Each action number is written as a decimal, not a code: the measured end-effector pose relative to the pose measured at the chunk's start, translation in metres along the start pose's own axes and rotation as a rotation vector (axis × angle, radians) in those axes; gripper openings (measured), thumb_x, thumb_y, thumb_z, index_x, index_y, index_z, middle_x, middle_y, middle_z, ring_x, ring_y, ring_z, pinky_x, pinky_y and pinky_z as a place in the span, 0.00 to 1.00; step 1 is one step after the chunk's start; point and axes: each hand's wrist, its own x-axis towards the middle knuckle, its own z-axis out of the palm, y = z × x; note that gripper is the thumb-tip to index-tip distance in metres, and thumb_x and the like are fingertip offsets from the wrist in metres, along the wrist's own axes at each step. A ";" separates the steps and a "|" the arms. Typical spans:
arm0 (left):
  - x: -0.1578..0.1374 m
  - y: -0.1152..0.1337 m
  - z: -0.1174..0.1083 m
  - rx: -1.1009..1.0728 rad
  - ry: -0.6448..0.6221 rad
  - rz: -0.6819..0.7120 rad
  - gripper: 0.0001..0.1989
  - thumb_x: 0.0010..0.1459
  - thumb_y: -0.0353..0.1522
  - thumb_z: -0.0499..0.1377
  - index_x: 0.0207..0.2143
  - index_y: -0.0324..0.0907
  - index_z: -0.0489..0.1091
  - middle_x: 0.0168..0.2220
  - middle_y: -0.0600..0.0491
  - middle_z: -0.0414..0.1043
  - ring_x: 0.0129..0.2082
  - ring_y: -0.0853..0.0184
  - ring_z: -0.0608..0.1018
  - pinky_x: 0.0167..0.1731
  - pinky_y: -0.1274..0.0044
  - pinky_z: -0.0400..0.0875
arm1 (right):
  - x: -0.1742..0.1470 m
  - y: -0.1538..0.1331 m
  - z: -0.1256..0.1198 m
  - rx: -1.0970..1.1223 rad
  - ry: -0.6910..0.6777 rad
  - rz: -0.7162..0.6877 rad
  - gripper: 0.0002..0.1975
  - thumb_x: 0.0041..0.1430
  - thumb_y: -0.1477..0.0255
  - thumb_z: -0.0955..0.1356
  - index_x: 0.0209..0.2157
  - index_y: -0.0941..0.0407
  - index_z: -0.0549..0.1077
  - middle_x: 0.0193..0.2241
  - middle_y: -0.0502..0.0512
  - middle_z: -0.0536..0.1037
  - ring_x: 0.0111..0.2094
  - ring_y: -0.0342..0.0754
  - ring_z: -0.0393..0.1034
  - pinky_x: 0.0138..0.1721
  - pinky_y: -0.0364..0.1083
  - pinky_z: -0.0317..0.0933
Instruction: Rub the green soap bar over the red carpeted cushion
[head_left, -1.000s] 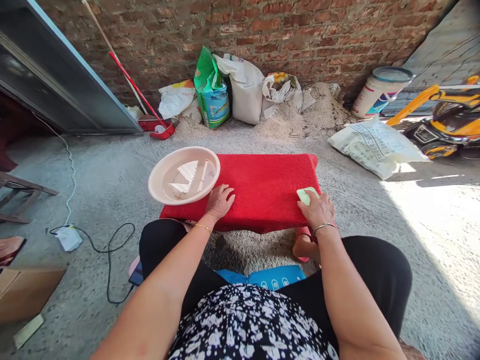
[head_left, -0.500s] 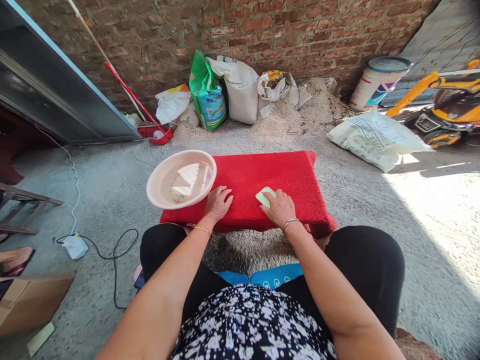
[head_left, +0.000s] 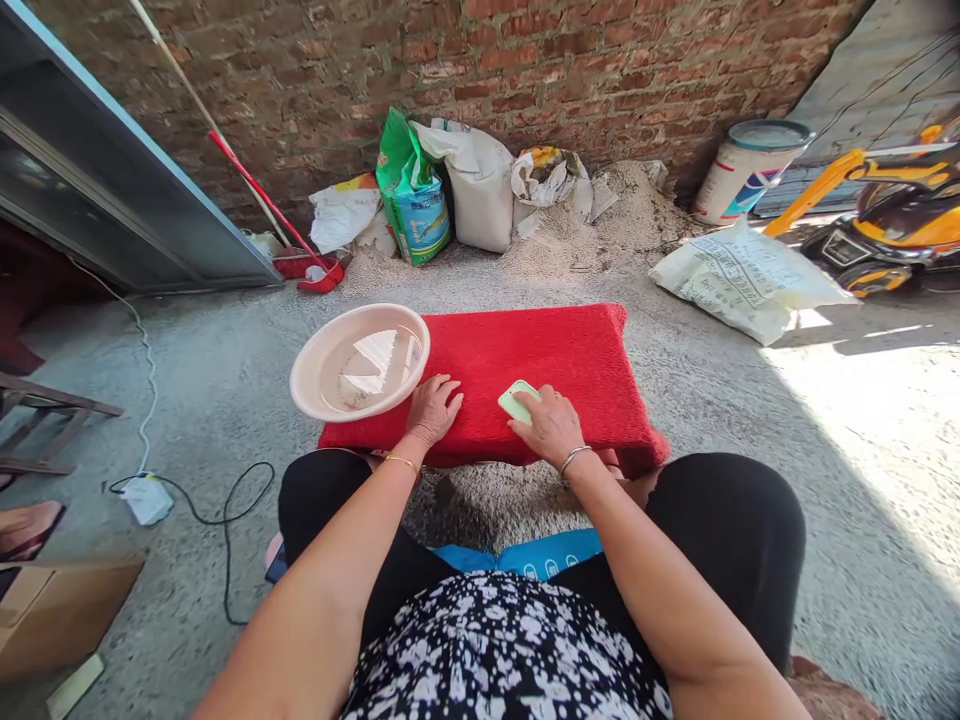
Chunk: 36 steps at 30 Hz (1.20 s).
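Note:
A red, towel-like cloth (head_left: 525, 350) is spread over a low bench before me and hangs over its edges. My right hand (head_left: 551, 425) is closed around a pale green scrub brush (head_left: 517, 400), a rounded flat piece resting on the cloth; any bristles are hidden underneath. To its left, my left hand (head_left: 435, 408) lies on the cloth with its fingers stretched out, holding nothing, close beside the basin. That pale pink basin (head_left: 311, 395) contains water with bits at the bottom and stands on the cloth's left end.
Sacks (head_left: 480, 190) and loose granules (head_left: 634, 215) lie along the brick wall. A filled bag (head_left: 742, 285), a bucket (head_left: 750, 175) and a yellow toy digger (head_left: 892, 220) are at the right. Cables (head_left: 229, 525) and a cardboard box (head_left: 67, 610) lie left; another person's foot (head_left: 30, 525) shows there.
My right hand has slid slightly left across the cloth with the scrub brush. The left hand stays put beside the basin; the whole view has shifted a little.

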 end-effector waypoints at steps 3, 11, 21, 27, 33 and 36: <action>0.000 0.000 -0.001 0.005 -0.009 -0.001 0.13 0.60 0.34 0.57 0.46 0.43 0.72 0.50 0.46 0.70 0.52 0.59 0.71 0.54 0.66 0.65 | 0.000 -0.019 0.007 -0.011 -0.024 -0.101 0.23 0.58 0.57 0.66 0.54 0.47 0.67 0.42 0.59 0.68 0.43 0.53 0.64 0.43 0.47 0.53; -0.001 0.000 0.001 -0.004 0.009 -0.004 0.13 0.60 0.35 0.57 0.46 0.43 0.73 0.50 0.47 0.70 0.52 0.59 0.71 0.54 0.67 0.64 | 0.002 0.038 0.002 -0.103 -0.016 0.196 0.24 0.59 0.55 0.64 0.56 0.47 0.66 0.42 0.60 0.68 0.41 0.53 0.65 0.41 0.47 0.53; 0.000 0.000 0.000 -0.002 0.022 0.009 0.13 0.60 0.35 0.57 0.46 0.43 0.73 0.50 0.47 0.70 0.52 0.58 0.71 0.54 0.66 0.65 | -0.001 0.007 0.005 -0.096 0.011 0.005 0.23 0.58 0.58 0.66 0.54 0.47 0.68 0.42 0.60 0.68 0.42 0.53 0.63 0.42 0.47 0.51; 0.000 -0.001 0.002 -0.009 0.025 0.016 0.13 0.59 0.34 0.58 0.46 0.42 0.73 0.50 0.46 0.70 0.52 0.58 0.71 0.53 0.66 0.65 | 0.002 0.018 0.011 -0.052 -0.012 0.070 0.25 0.58 0.55 0.65 0.56 0.46 0.66 0.41 0.58 0.68 0.39 0.51 0.64 0.40 0.47 0.52; 0.000 0.001 0.001 -0.019 0.015 0.003 0.13 0.60 0.35 0.57 0.46 0.42 0.73 0.50 0.47 0.70 0.52 0.58 0.71 0.54 0.66 0.65 | 0.002 0.021 0.016 -0.036 0.024 0.072 0.25 0.57 0.55 0.66 0.55 0.46 0.67 0.41 0.58 0.68 0.38 0.50 0.65 0.39 0.46 0.53; 0.000 0.001 0.000 -0.022 0.005 -0.004 0.13 0.60 0.35 0.57 0.46 0.43 0.73 0.50 0.46 0.70 0.53 0.58 0.71 0.54 0.66 0.64 | 0.002 0.019 0.017 -0.027 0.040 0.047 0.24 0.57 0.55 0.66 0.54 0.46 0.68 0.40 0.58 0.69 0.38 0.50 0.65 0.39 0.46 0.52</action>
